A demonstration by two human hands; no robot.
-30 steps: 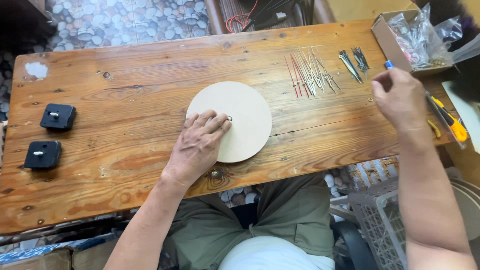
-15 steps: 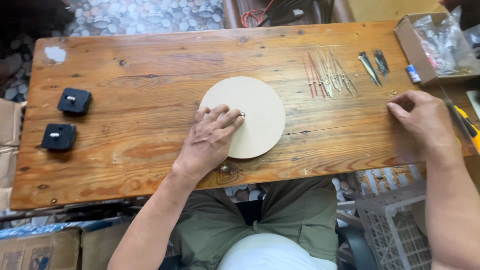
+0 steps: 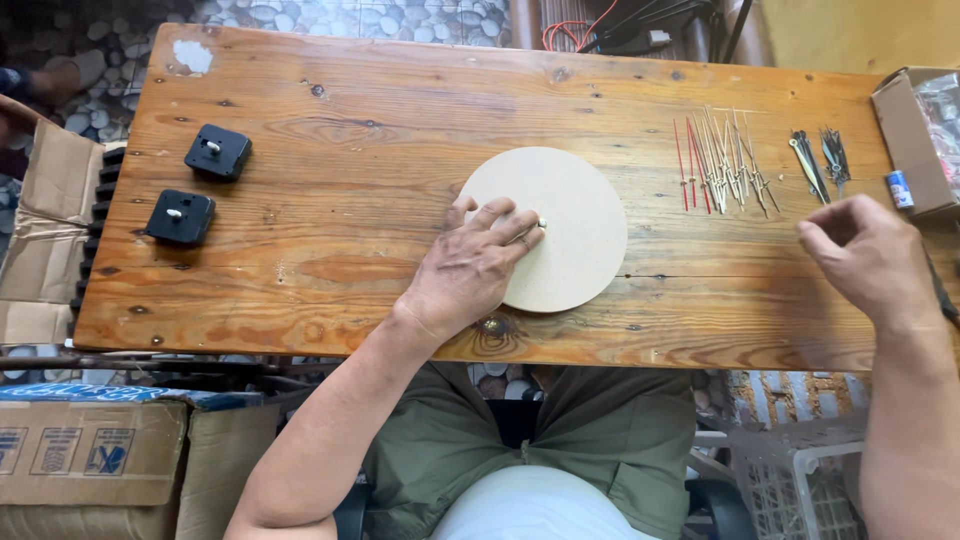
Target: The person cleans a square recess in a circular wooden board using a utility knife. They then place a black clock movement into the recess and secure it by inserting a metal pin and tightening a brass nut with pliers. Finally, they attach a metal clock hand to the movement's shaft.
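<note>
My left hand point(image 3: 472, 268) lies flat on a pale round wooden disc point(image 3: 575, 235) in the middle of the wooden table point(image 3: 380, 130), fingers spread near the small metal shaft at the disc's centre. My right hand point(image 3: 868, 262) hovers over the table's right end with fingers curled; whether it holds anything I cannot tell. Just beyond it lie several thin red and metal clock hands point(image 3: 722, 165) in a row, and a few darker hands point(image 3: 818, 158) to their right.
Two black square clock movements point(image 3: 217, 152) point(image 3: 180, 217) sit at the table's left end. An open cardboard box point(image 3: 918, 135) stands at the far right edge with a small blue tube point(image 3: 898, 189) beside it. Cardboard boxes point(image 3: 95, 440) stand below the table at left.
My right hand has come back from the box at the far right toward the table's near edge. The left hand stays on the disc. The camera has shifted right.
</note>
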